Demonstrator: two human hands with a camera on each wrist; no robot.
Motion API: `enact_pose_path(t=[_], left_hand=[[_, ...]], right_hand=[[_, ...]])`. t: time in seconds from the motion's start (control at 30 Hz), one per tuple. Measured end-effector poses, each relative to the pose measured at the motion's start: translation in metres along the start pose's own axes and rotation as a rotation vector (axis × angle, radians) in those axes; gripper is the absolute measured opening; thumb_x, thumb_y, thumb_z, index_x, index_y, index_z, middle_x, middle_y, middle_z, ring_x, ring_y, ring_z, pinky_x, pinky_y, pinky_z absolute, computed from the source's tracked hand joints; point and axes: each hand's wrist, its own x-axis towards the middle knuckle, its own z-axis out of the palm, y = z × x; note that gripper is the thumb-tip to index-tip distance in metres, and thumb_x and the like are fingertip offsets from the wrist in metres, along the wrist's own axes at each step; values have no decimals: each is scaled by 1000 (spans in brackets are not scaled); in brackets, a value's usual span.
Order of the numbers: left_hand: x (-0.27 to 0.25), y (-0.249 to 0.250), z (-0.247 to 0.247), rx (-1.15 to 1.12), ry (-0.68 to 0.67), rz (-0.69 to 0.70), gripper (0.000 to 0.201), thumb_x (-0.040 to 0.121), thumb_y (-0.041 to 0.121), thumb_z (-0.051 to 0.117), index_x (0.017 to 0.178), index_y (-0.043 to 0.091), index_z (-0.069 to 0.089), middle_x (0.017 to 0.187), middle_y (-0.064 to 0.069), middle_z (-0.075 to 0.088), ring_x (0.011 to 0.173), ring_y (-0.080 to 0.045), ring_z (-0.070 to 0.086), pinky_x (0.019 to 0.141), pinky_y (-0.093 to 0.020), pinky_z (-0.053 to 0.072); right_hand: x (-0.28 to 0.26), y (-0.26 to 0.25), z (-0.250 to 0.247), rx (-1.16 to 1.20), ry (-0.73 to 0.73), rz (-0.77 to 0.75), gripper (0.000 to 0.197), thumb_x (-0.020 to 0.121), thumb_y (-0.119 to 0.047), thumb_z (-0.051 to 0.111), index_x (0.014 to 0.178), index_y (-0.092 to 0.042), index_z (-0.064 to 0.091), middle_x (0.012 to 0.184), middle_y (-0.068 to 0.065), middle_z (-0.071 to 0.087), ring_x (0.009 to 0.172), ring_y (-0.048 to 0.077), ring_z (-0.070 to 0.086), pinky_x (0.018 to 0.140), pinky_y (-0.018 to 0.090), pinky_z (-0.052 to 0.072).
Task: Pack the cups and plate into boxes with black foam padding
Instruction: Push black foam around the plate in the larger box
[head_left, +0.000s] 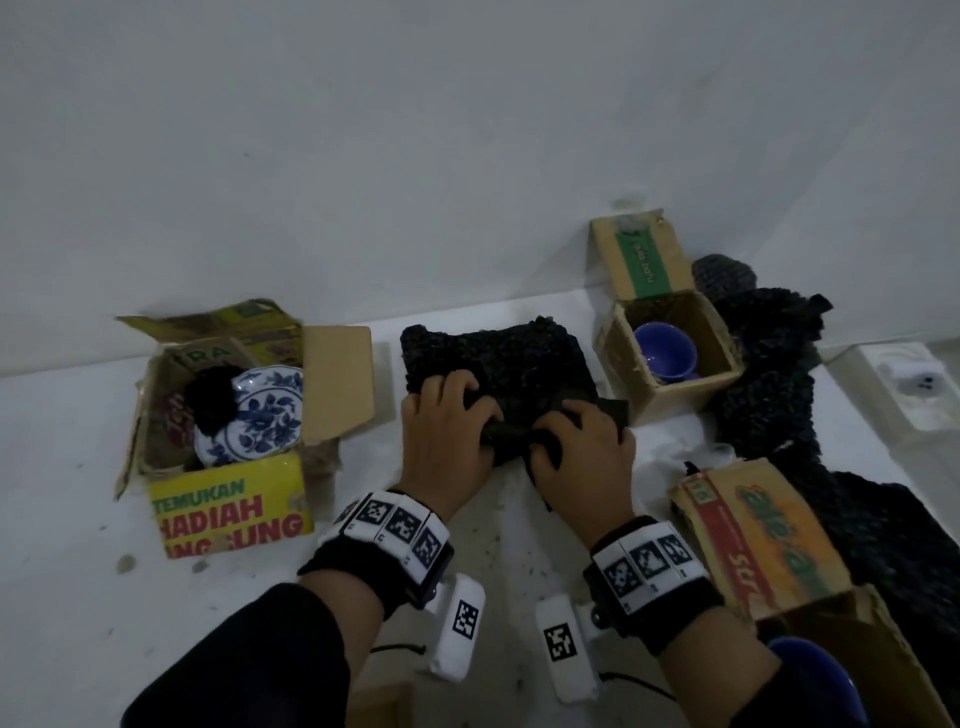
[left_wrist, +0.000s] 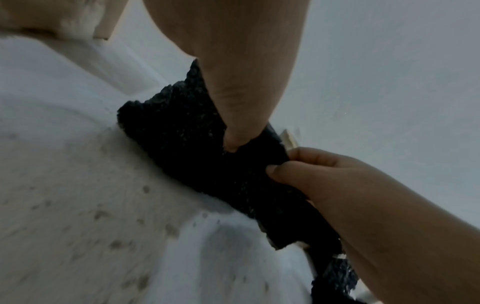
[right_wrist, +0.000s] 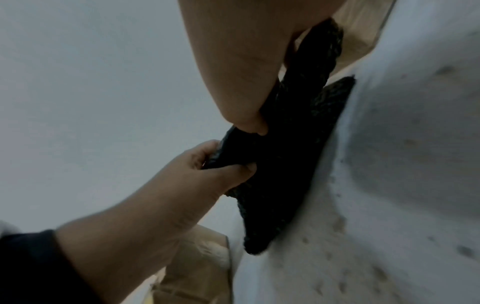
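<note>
A black foam sheet (head_left: 498, 364) lies on the white floor in the middle. My left hand (head_left: 447, 431) and my right hand (head_left: 576, 447) both grip its near edge side by side; the wrist views show each thumb pinching the foam (left_wrist: 207, 164) (right_wrist: 283, 164). A blue-and-white floral plate (head_left: 260, 415) leans inside the yellow box (head_left: 234, 514) at the left, with a black foam wad (head_left: 210, 402) beside it. A blue cup (head_left: 665, 348) sits in the small brown box (head_left: 670, 400) at the right. Another blue cup (head_left: 815, 670) shows at the bottom right.
More black foam (head_left: 769, 374) is piled right of the small box and trails toward me. A printed cardboard box (head_left: 769, 540) lies at the near right. A white wall runs close behind everything. Foam crumbs dot the floor.
</note>
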Motion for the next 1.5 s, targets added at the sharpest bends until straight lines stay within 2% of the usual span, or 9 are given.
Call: enact_pose_path(t=[0.17,0.3,0.47,0.6,0.77,1.0,1.23,1.37,1.5], left_hand=[[20,0,-43,-239,101,69,14,76,23,46,88,22,54,114,5,61,112,-21,50,82,-36,33],[28,-11,-80,-670,131,79,26,74,1,48,88,21,41,73,7,56,62,-9,48,58,-30,33],[19,-35,-128,-1149,-23,-71,20,88,9,47,99,26,46,80,-15,54,68,-22,50,59,-33,39],[-1,-78,-154,-1256,-90,-174,16,92,6,54,100,19,52,79,-5,59,73,-23,54,62,-31,43],[-25,-139,-163,-1159,47,-437,29,83,-12,58,85,17,60,90,-2,66,85,-19,63,66,-22,55],[-51,-202,-167,-1212,93,-742,25,88,-6,53,105,8,65,102,-14,67,93,-26,65,79,-33,56],[-61,-242,-154,-1083,30,-659,22,85,-6,57,100,8,61,91,-5,64,82,-15,61,63,-16,53],[-65,-256,-137,-933,120,-519,17,89,11,57,103,20,63,108,4,61,103,-11,56,88,-24,47],[-69,-273,-108,-898,144,-421,43,92,37,40,128,20,53,145,9,36,136,-4,24,113,-29,21]], right_hand=[[15,-29,-46,65,182,-55,29,78,-32,34,95,-24,57,89,-1,63,79,26,59,85,49,43],[26,-64,-80,356,228,-112,27,81,-15,38,104,-19,53,74,2,59,66,25,57,56,35,45],[49,-119,-97,792,35,-128,27,83,8,38,89,-17,46,65,9,51,48,14,43,44,27,32],[63,-174,-77,1026,-136,16,34,80,12,35,74,-20,48,70,8,52,54,13,45,48,21,34],[66,-225,-36,819,-133,-208,28,74,3,43,75,-20,60,83,3,58,74,6,54,67,15,43],[36,-266,15,227,-167,-735,61,77,-31,67,132,-16,45,129,16,40,116,34,42,96,42,43],[47,-289,42,156,-127,-680,23,81,-1,57,101,-1,68,101,19,49,87,35,52,64,41,50],[66,-293,60,47,-117,-650,18,75,5,61,89,1,72,80,18,50,72,34,52,52,32,35],[87,-291,69,-130,-201,-613,27,74,8,62,95,-3,74,86,22,57,80,39,57,56,32,35]])
